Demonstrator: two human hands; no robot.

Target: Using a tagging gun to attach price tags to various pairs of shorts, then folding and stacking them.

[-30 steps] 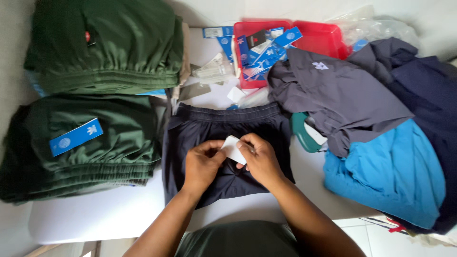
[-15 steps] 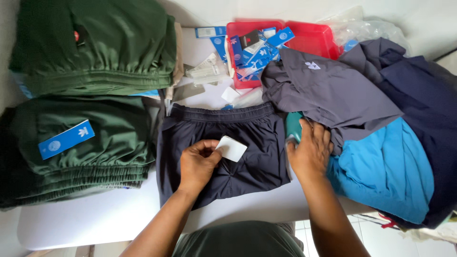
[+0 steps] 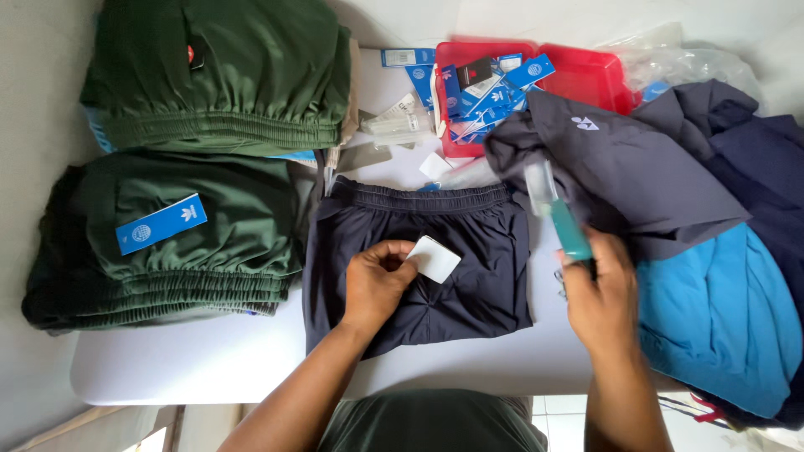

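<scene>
While the pair of dark navy fabric shorts [image 3: 419, 268] with an elastic waistband lies flat at the middle of the white table [image 3: 193, 360], waistband toward the far edge, the following is on view.

Left hand [image 3: 374, 286]: rests on the shorts, fingers curled, pinching a small white square card tag [image 3: 433, 259] by its near corner between thumb and fingertips.

Right hand [image 3: 600, 293]: raised over the table's right side, closed around a teal-handled tagging tool [image 3: 559, 216] with a clear front end that points toward the far edge.

Left side of the table: two stacks of folded dark green shorts [image 3: 209, 151]; the nearer stack carries a blue card label [image 3: 161, 223] on top.

Far edge: an open red plastic box [image 3: 586, 75] holding loose blue card labels [image 3: 486, 84]; clear plastic bits just beside it.

Right side: a loose heap of grey, navy and bright blue garments [image 3: 670, 218], unfolded, overhanging the right edge.

Progress, as judged: the tag is placed on the navy shorts but not yet fastened, the tool being in hand and apart from it. The green stacks look finished; the heap on the right looks still to be tagged and folded.
</scene>
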